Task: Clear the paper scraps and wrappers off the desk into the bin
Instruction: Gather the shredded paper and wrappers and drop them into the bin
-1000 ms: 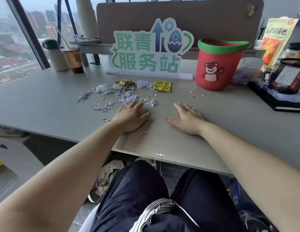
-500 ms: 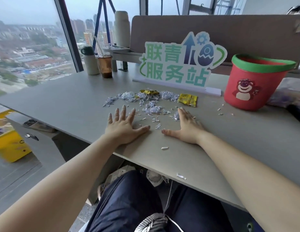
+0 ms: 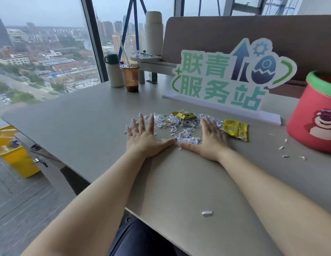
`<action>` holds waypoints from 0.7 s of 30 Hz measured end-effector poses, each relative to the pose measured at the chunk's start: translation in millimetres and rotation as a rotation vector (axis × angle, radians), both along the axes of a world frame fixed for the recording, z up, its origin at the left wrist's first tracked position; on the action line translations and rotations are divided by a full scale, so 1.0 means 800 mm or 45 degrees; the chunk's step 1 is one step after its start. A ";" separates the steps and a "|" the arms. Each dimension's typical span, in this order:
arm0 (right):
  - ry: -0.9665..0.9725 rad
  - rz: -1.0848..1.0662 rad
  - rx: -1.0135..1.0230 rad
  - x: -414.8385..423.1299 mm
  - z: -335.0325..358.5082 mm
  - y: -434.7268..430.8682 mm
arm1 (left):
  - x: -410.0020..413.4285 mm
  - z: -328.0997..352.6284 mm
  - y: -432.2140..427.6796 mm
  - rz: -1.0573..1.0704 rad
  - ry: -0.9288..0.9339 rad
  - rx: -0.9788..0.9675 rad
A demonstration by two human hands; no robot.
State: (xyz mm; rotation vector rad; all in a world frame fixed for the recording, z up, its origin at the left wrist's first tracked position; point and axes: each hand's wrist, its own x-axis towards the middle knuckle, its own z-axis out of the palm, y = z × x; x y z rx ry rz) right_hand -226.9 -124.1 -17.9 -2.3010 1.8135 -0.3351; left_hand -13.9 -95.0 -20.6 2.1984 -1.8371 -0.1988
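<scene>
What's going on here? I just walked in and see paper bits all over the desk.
A person is clearing the desk. The left hand and right hand lie flat and open on either side of the shredded paper scraps, seemingly to gather them. Two yellow wrappers lie by the pile. Nothing is picked up yet; the red bin stands to the right, with stray bits before it.

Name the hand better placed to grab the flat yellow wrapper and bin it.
Right. The right hand lies flat beside the wrapper, with the bin further right. The left hand is across the scraps.
</scene>
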 end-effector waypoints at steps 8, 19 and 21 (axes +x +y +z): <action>-0.002 -0.086 -0.066 0.015 -0.001 -0.063 | 0.022 0.003 -0.051 0.025 0.061 0.003; 0.017 -0.016 -0.151 0.018 0.000 -0.091 | 0.029 0.001 -0.084 -0.205 -0.005 -0.133; 0.007 0.007 -0.168 0.019 0.002 -0.088 | 0.028 0.003 -0.081 -0.208 0.018 -0.180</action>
